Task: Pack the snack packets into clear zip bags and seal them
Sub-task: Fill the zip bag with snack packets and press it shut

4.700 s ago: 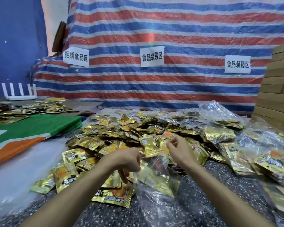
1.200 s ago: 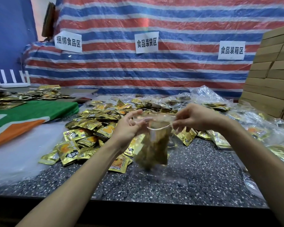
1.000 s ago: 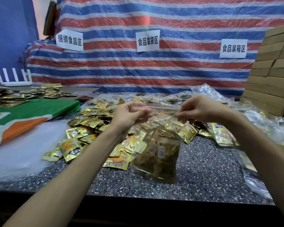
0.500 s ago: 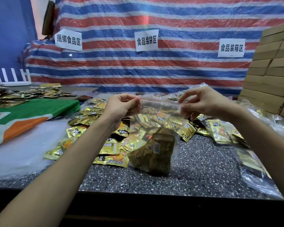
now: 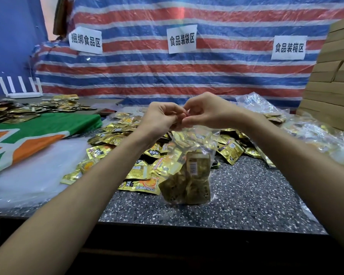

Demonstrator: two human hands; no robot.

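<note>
Since half a second ago the right hand (image 5: 209,114) has slid along the top edge of the clear plastic zip bag (image 5: 196,145) toward the left hand (image 5: 160,121). The two hands were then at opposite ends of that edge and now meet, fingertips almost touching, at the bag's 11 o'clock corner. Both sets of fingers (image 5: 174,120) are curled and pinched together on the bag's top strip. The rest of that edge runs off toward 3 o'clock under the right wrist. The bag hangs upright from this grip above the dark speckled stone bench (image 5: 250,197), its bottom near the front of the bench. A bundle of gold foil snack packets (image 5: 189,181) sits in its lower half, one with a barcode label facing the camera. At 10 o'clock from the bag, a heap of loose gold packets (image 5: 115,135) spreads over the bench. At 2 o'clock lie crinkled clear bags already filled with packets (image 5: 316,135), and beyond them stands a stack of brown cardboard boxes (image 5: 338,80). At 9 o'clock are a green, orange and white cloth (image 5: 38,133) and a milky plastic sheet (image 5: 34,173). At 12 o'clock a red, white and blue striped tarp (image 5: 167,76) carries three white paper signs (image 5: 182,39).
</note>
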